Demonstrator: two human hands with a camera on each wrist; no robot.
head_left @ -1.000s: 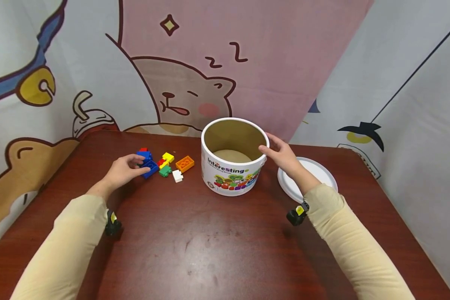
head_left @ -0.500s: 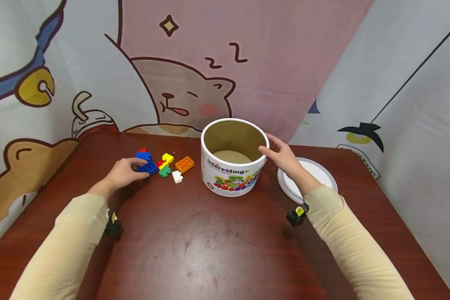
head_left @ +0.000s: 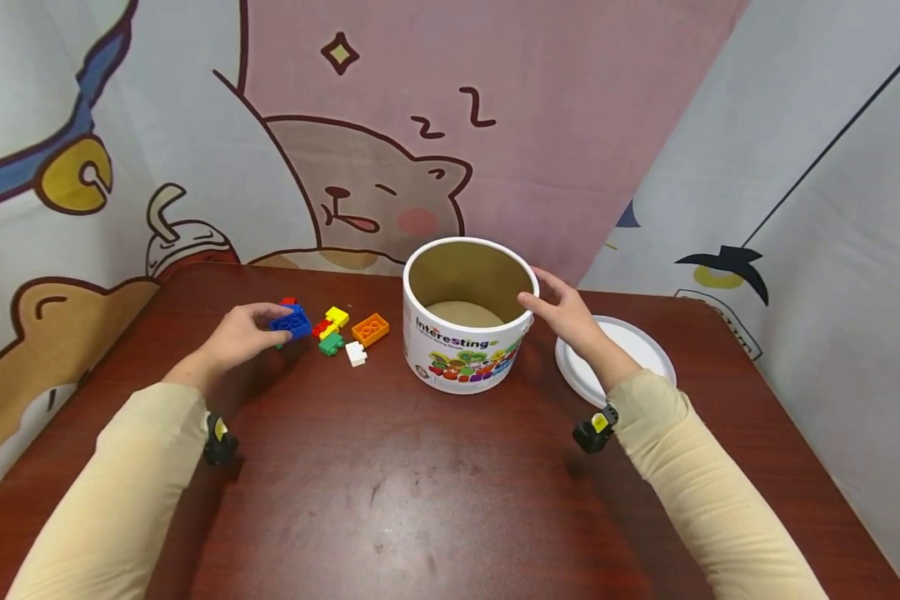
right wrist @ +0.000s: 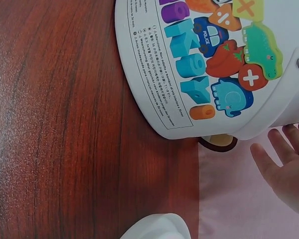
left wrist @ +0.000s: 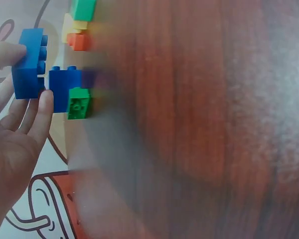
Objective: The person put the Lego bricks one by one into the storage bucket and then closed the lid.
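Note:
My left hand [head_left: 232,337] pinches a blue toy building brick [head_left: 297,323] between thumb and fingers, at the left of the table. Seen from the left wrist, the held brick [left wrist: 27,64] has its studs facing right, and another blue brick [left wrist: 64,87] and a green brick [left wrist: 78,104] lie just past the fingertips. On the right, my right hand [head_left: 566,312] grips the rim of a white bucket [head_left: 418,337], its thumb over the edge and its fingers outside. The bucket stands upright without a lid, and its visible floor is bare.
Beside the held brick lie yellow [head_left: 337,316], green [head_left: 332,343], white [head_left: 356,353] and orange [head_left: 371,330] bricks, with red pieces among them. A white round lid [head_left: 630,342] rests under the right forearm. A printed cloth [head_left: 555,125] hangs behind the table [head_left: 420,492].
My left hand has raised the blue brick slightly and shifted back and left with it, tilting it. The right hand and the bucket have stayed put.

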